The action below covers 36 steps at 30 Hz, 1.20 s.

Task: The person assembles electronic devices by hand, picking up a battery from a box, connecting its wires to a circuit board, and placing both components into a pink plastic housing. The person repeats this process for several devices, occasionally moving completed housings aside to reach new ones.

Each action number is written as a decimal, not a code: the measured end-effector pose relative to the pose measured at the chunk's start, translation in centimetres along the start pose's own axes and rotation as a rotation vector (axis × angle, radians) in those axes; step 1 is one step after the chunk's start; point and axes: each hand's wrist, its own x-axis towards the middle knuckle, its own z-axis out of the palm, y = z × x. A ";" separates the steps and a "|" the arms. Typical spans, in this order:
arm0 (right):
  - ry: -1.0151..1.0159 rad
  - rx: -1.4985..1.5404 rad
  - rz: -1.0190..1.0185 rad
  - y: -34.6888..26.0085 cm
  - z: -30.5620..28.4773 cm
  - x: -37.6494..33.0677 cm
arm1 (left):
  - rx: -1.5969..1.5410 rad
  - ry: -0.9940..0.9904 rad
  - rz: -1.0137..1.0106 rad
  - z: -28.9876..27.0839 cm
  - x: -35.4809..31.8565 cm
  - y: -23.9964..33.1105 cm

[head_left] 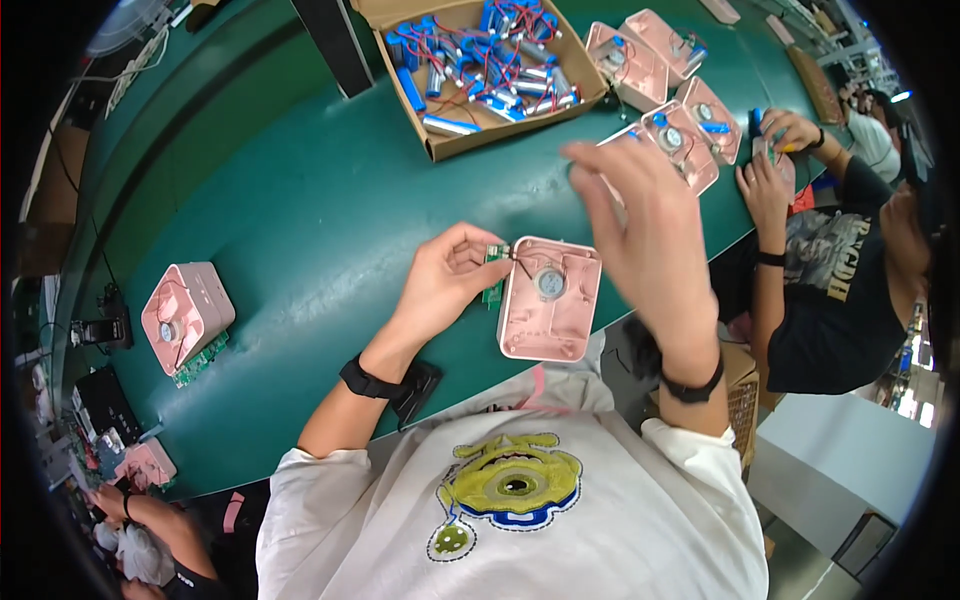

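Note:
In front of me a pink plastic housing [577, 322] lies open side up, with a round speaker [549, 283] and thin wires inside. At its upper left edge my left hand [446, 278] pinches a small green circuit board [493, 288], wired to the housing. My right hand [650, 225] is raised to the right of this housing, slightly blurred. Its fingers stretch toward the left, apart from the thumb, and nothing shows in them. Behind it, partly hidden, stand pink housings [672, 137] with speakers and blue cylindrical batteries.
A cardboard box [440, 148] of blue batteries with red wires stands at the back, beside a dark post [334, 45]. Another pink housing [207, 297] with a green board sits at left on the green table [290, 220]. Co-workers' hands [768, 185] work at right and far left.

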 end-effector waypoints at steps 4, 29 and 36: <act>-0.059 -0.112 -0.028 5.1 2.1 6.8 | -0.065 -0.056 0.026 0.1 0.3 -1.5; -0.096 1.075 0.181 2.3 -0.3 2.9 | -0.045 -0.060 0.042 -0.2 0.0 -1.3; -0.160 1.015 0.310 1.6 -0.9 -0.3 | -0.026 -0.057 0.050 -0.3 0.6 -1.3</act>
